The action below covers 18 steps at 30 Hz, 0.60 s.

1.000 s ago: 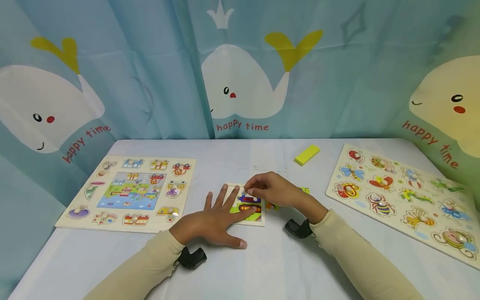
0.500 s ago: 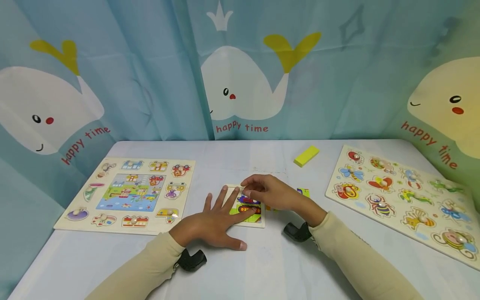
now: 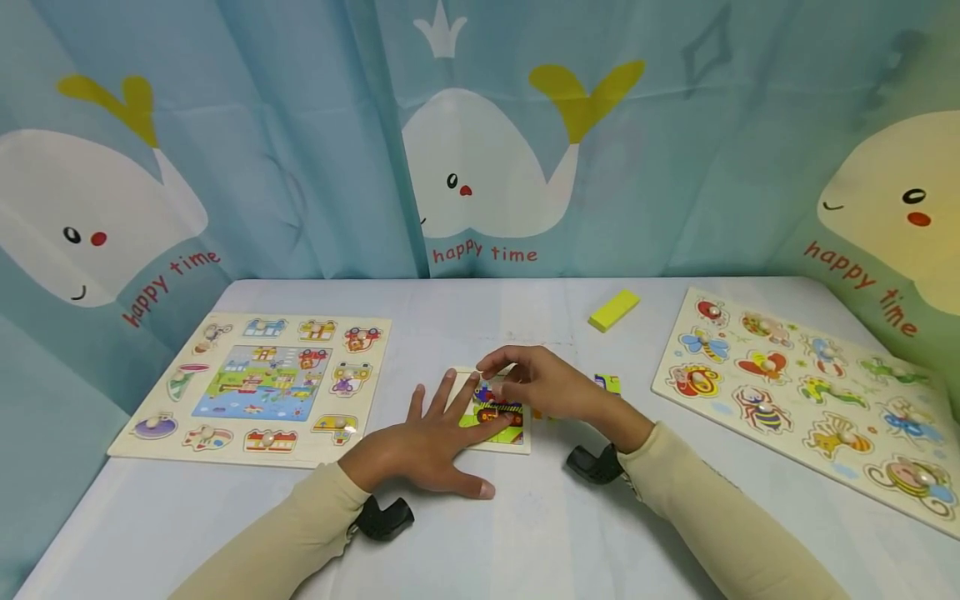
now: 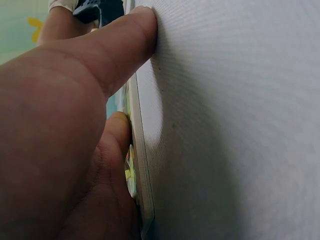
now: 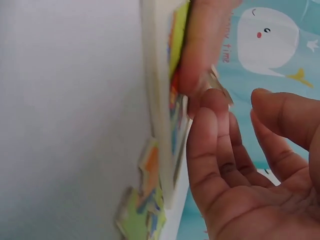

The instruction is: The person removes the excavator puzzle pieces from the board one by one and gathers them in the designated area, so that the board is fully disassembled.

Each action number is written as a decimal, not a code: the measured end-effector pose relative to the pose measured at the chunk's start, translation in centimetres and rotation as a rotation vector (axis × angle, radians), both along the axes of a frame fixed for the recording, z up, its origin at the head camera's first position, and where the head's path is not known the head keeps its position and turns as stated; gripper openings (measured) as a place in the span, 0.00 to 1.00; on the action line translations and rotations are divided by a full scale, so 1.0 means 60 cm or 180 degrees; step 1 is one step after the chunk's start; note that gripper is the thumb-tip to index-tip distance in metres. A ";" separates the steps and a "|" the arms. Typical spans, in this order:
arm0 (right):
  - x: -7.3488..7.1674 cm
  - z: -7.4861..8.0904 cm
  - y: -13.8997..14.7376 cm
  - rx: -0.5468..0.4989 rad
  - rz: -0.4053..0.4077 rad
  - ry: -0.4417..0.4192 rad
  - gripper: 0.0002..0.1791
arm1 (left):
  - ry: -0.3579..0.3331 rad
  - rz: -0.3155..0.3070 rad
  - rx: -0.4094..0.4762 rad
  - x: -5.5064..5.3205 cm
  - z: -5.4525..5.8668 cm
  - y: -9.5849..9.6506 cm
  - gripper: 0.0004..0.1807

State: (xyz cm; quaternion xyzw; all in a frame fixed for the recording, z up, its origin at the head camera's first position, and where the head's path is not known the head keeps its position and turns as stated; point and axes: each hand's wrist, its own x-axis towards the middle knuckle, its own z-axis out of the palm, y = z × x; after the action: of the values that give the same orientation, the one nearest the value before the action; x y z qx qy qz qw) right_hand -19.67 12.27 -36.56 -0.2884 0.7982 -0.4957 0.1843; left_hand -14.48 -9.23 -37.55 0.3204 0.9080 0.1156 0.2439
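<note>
My left hand lies flat with spread fingers on a small framed jigsaw puzzle, which shows an orange, blue and red tracked vehicle. Its fingers cover the puzzle's left part; in the left wrist view, the thumb extends over the cloth. Over the puzzle's upper right is my right hand, fingers bent and thumb apart from them. The right wrist view shows its fingertips close to a left finger and a thin pale edge. Loose jigsaw pieces lie beside the frame, partly under the right hand.
A vehicle peg puzzle lies at the left, and a larger insect peg puzzle at the right. A yellow block sits toward the back. Behind the white-covered table hangs a blue whale-print curtain.
My right hand's fingertips have shifted slightly left over the puzzle, with thumb and index finger further apart. More of the loose piece at the right shows. The left hand stays in place.
</note>
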 end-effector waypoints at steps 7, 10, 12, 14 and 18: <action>0.000 -0.011 -0.006 -0.0084 0.0112 -0.0018 0.18 | -0.0022 0.0006 0.0023 0.001 0.000 -0.001 0.46; 0.001 -0.011 -0.006 -0.0085 0.0092 0.0037 0.19 | -0.0026 0.0007 0.0029 0.001 0.001 -0.001 0.46; 0.002 -0.009 -0.005 -0.0070 0.0044 0.0044 0.20 | -0.0014 0.0001 0.0030 0.001 0.002 -0.001 0.46; 0.001 -0.008 -0.004 -0.0011 -0.0054 0.0048 0.20 | 0.0008 -0.0008 0.0014 0.001 0.002 -0.001 0.46; 0.000 -0.003 -0.001 0.0010 -0.0205 -0.0046 0.18 | 0.0031 -0.0011 0.0001 0.000 0.001 0.000 0.46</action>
State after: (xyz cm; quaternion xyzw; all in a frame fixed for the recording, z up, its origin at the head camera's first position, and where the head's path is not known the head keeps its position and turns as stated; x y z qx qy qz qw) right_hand -19.67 12.22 -36.71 -0.2586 0.8065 -0.5023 0.1745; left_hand -14.48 -9.25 -37.48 0.3226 0.9086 0.1137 0.2396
